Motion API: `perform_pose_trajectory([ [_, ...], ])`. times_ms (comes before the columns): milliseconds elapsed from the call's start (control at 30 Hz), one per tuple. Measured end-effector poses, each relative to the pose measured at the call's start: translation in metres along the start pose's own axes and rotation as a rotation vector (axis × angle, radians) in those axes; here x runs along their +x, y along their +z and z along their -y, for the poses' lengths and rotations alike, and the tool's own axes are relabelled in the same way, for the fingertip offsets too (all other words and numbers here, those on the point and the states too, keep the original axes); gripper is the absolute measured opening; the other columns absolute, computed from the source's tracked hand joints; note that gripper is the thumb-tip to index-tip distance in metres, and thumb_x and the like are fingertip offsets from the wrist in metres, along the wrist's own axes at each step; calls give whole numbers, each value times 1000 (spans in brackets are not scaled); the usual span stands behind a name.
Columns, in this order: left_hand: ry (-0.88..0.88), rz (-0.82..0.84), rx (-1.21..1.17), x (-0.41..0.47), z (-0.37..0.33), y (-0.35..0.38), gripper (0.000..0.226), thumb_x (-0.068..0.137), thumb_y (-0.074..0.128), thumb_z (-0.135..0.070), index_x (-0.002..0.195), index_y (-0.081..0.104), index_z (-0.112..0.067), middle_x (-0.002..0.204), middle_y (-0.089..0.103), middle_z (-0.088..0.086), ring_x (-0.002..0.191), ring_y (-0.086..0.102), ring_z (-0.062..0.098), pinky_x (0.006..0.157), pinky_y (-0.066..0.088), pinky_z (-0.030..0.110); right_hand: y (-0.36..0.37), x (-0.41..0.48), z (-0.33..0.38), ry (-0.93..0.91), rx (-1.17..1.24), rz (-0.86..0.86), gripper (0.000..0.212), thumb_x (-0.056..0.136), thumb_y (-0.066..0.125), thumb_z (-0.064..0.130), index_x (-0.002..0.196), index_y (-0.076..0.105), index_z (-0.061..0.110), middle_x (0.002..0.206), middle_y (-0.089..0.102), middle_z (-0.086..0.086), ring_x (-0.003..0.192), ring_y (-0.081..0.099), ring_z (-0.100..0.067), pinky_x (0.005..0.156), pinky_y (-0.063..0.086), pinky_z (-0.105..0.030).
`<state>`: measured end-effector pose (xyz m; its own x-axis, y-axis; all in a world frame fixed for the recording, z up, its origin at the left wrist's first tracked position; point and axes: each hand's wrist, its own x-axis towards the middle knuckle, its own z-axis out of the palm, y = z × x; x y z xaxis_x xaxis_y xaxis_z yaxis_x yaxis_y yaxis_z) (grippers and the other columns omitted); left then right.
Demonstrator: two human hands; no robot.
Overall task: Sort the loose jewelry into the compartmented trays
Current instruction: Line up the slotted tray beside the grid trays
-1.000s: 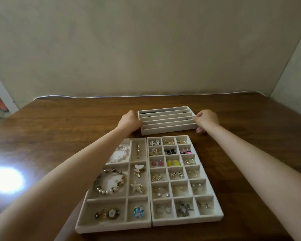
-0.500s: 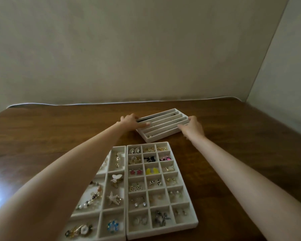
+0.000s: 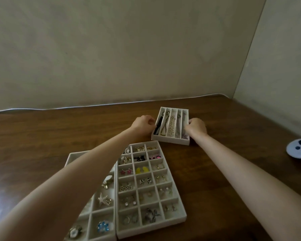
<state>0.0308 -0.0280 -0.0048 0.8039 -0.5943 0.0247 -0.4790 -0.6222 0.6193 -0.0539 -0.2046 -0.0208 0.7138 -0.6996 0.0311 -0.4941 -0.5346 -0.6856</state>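
A small white tray [image 3: 170,140] with long narrow slots lies at the far middle of the table, holding necklaces and chains. My left hand [image 3: 142,125] grips its left edge and my right hand [image 3: 196,126] grips its right edge, fingers curled over the rim. Nearer to me lies a white grid tray [image 3: 176,188] filled with several pairs of earrings. Beside it on the left, a second white tray [image 3: 101,235] holds brooches, among them a starfish [image 3: 103,199] and a blue flower [image 3: 102,226]; my left forearm hides much of it.
The brown wooden table [image 3: 59,133] runs back to a beige wall, with another wall close on the right. A pale blue round object [image 3: 299,149] with dark dots sits at the right edge. A glare spot lies on the table at far left.
Both hands have turned the slotted tray from lying crosswise to pointing its slots away from me and shifted it right. The view has swung to the right.
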Motion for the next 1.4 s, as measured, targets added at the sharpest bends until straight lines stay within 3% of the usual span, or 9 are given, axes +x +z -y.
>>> perform_pose_trajectory([
  [100, 45, -5, -14, -10, -11, 9, 39, 90, 59, -21, 127, 50, -11, 117, 62, 7, 103, 59, 18, 86, 51, 28, -13, -6, -6, -3, -65, 26, 19, 90, 51, 11, 89, 69, 8, 94, 68, -10, 77, 65, -22, 54, 50, -32],
  [233, 165, 48, 70, -30, -18, 13, 37, 91, 58, -22, 126, 50, -12, 119, 60, 5, 103, 58, 14, 85, 48, 24, -39, -20, -15, -33, -142, 101, 23, 90, 52, 8, 106, 68, 10, 107, 68, -6, 92, 65, -21, 82, 56, -38],
  [400, 288, -22, 118, -57, -19, 7, 26, 94, 54, -21, 118, 58, -13, 118, 57, 3, 102, 56, 13, 85, 47, 22, -63, -43, -28, -74, -211, 209, 35, 89, 57, 8, 122, 61, 17, 120, 61, -4, 98, 60, -16, 82, 53, -34],
  [633, 293, -51, 141, -92, 0, -1, 30, 93, 55, -25, 122, 56, -17, 127, 55, 1, 111, 54, 12, 93, 46, 26, -85, -84, -42, -93, -247, 276, 40, 84, 60, 4, 120, 60, 21, 118, 60, -2, 102, 57, -15, 90, 51, -40],
  [800, 401, 14, 98, -118, -6, 4, 36, 91, 58, -29, 126, 54, -23, 133, 53, -4, 121, 48, 11, 100, 42, 32, -92, -109, -53, -117, -284, 292, 39, 83, 63, 5, 119, 59, 21, 110, 62, -3, 92, 61, -14, 80, 54, -36],
  [933, 463, 153, 248, -135, -15, 19, 53, 88, 53, -46, 138, 41, -31, 148, 35, -9, 133, 34, 8, 109, 32, 33, -97, -124, -54, -129, -307, 349, 36, 84, 63, 7, 116, 56, 22, 99, 59, 0, 79, 60, -11, 61, 48, -26],
  [1033, 464, 197, 343, -143, -17, 26, 60, 89, 46, -54, 143, 32, -31, 154, 22, -10, 141, 19, 9, 115, 17, 39, -98, -133, -51, -127, -316, 358, 35, 85, 63, 8, 116, 54, 23, 99, 60, -2, 81, 62, -12, 60, 48, -25],
  [1233, 439, 225, 380, -148, -16, 31, 69, 86, 35, -61, 145, 26, -27, 156, 14, -7, 144, 8, 9, 118, 10, 44, -96, -141, -49, -111, -313, 339, 35, 86, 63, 8, 117, 53, 21, 99, 62, -3, 82, 64, -14, 64, 53, -28],
  [1400, 431, 222, 398, -150, -15, 34, 65, 91, 36, -56, 147, 22, -27, 157, 11, -6, 143, 3, 7, 116, 0, 34, -97, -144, -47, -109, -315, 348, 38, 85, 63, 7, 119, 52, 20, 100, 61, -3, 82, 63, -14, 62, 50, -26],
])
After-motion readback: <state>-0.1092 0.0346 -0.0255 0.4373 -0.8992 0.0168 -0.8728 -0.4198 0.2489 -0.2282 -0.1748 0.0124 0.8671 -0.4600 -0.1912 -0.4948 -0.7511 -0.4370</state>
